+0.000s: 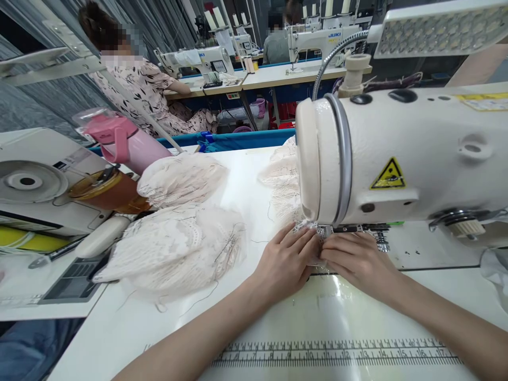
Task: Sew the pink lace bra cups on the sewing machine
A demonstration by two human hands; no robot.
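My left hand (286,260) and my right hand (357,259) lie side by side on the white table, right under the head of the cream sewing machine (400,153). Both press a small piece of pale lace (307,228) flat with fingers together, pinching its edge near the needle area. The needle itself is hidden behind the machine head. More lace (282,185) trails behind the machine head.
Piles of pale pink lace pieces (178,233) sit left of my hands. A pink bottle (127,143) and a brown one (107,191) lie at far left. A printed ruler (337,353) runs along the table's near edge. Other people sit at sewing machines behind.
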